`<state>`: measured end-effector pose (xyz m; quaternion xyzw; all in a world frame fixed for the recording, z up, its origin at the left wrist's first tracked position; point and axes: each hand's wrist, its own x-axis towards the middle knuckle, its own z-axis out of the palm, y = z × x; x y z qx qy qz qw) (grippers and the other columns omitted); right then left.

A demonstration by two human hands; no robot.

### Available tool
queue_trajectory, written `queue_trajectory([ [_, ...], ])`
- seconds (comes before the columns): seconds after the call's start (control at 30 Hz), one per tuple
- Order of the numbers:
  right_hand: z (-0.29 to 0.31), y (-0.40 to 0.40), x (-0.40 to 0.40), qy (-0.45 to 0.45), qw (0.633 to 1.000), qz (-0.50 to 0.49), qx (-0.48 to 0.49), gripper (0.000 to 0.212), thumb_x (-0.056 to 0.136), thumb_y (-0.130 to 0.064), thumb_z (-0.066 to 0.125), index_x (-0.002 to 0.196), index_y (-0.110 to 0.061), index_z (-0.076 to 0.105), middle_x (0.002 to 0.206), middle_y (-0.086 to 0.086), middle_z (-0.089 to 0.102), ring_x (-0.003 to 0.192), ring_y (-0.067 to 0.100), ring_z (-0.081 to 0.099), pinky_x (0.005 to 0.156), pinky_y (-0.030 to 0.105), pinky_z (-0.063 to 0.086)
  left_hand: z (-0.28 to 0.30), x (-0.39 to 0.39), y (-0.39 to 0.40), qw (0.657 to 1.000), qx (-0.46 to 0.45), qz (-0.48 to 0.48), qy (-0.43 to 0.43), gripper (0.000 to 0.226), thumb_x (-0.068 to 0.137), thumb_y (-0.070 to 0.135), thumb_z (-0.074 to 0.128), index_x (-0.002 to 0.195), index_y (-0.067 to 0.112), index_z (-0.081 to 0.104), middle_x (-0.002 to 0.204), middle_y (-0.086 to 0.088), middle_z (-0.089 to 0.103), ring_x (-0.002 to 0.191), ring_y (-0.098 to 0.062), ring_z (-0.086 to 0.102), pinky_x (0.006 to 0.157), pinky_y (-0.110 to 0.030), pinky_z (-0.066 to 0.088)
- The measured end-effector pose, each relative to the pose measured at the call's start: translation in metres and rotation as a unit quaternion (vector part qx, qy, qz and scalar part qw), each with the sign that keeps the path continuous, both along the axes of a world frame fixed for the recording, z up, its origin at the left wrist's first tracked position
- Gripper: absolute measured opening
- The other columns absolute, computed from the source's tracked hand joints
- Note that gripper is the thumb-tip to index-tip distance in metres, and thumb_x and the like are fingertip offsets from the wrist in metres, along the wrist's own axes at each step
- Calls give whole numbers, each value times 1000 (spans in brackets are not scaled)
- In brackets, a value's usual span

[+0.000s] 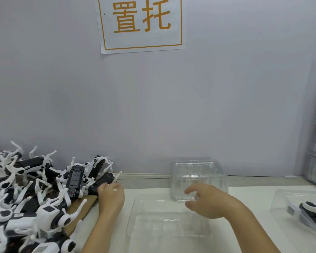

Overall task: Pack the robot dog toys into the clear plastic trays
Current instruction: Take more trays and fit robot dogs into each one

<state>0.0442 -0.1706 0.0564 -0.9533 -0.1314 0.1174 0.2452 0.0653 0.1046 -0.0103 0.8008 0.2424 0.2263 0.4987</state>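
Head view: a worker's left hand (111, 197) grips a toy dog (103, 181) at the edge of the pile (26, 194).
The right hand (206, 199) hovers, fingers loosely curled and empty, over a clear tray (168, 218) lying between both forearms.

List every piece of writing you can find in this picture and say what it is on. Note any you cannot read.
"置托": large orange characters inside an orange frame, on the white paper sign stuck to the wall.
Barcode stickers on the toy dogs in the pile: too small to read.
Label beside the packed toy at the right: too blurred to read.
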Motion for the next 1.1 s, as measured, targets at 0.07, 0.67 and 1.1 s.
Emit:
queue_trajectory([
  [0.07, 0, 1, -1, 7, 1000, 3, -7, 47, 97, -43, 54, 143, -38, 43, 141, -7, 47, 108, 12, 55, 75, 18, 43, -9, -1, -7, 1000, 19, 2, 7, 33, 96, 2, 49, 126, -5, 58, 151, -15, 33, 132, -32, 42, 108, -36, 33],
  [0.67, 0, 24, 2, -162, 973, -27, 162, 30, 99, -37, 51, 109, -17, 70, 106, -4, 69, 96, 9, 62, 83, 23, 49, 74, -19, -46, 957, 73, -52, -276, 23, 96, 3, 56, 90, 25, 51, 85, 2, 60, 74, -22, 60, 62, -28, 44],
  [1.1, 22, 38, -11, 82, 817, -76, 566, 46, 95, -61, 49, 108, -25, 73, 101, 2, 77, 93, 23, 74, 96, 43, 53, 108, -46, -112, 892, 46, -338, -298, 33, 94, 0, 58, 83, 30, 51, 81, 8, 62, 48, -9, 53, 47, -20, 41],
])
